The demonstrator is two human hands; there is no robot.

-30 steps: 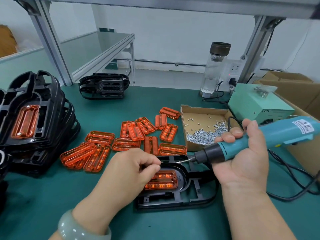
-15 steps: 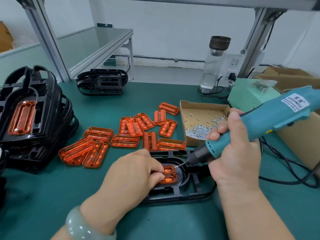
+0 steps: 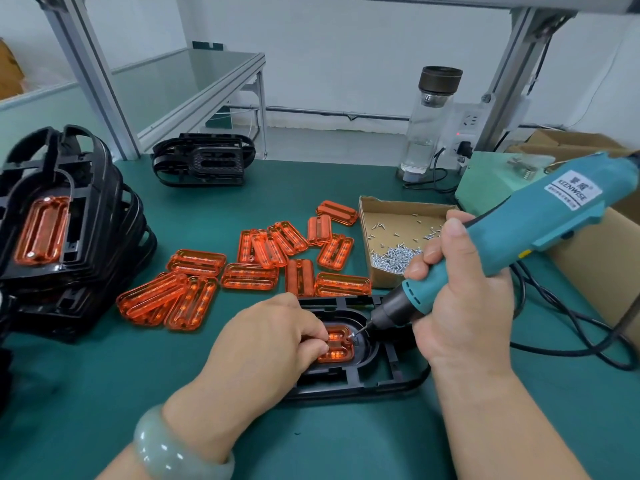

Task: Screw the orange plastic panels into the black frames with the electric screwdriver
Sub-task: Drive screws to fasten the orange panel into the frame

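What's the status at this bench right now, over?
Right hand grips electric screwdriver, bit on screw. Left hand pinches orange panel seated in black frame. Nothing in the way.

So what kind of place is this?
Probably a factory assembly bench: black frames are stacked at the left, loose orange panels lie on the green table, and a box of screws sits by the electric screwdriver.

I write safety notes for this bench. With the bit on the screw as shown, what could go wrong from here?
1. The left hand holds the orange panel with fingertips close beside the screw; a slipping bit could hit them.
2. The right hand holds the electric screwdriver tilted, so the screw may enter crooked or mar the panel.
3. No clamp is visible on the black frame; it might shift.
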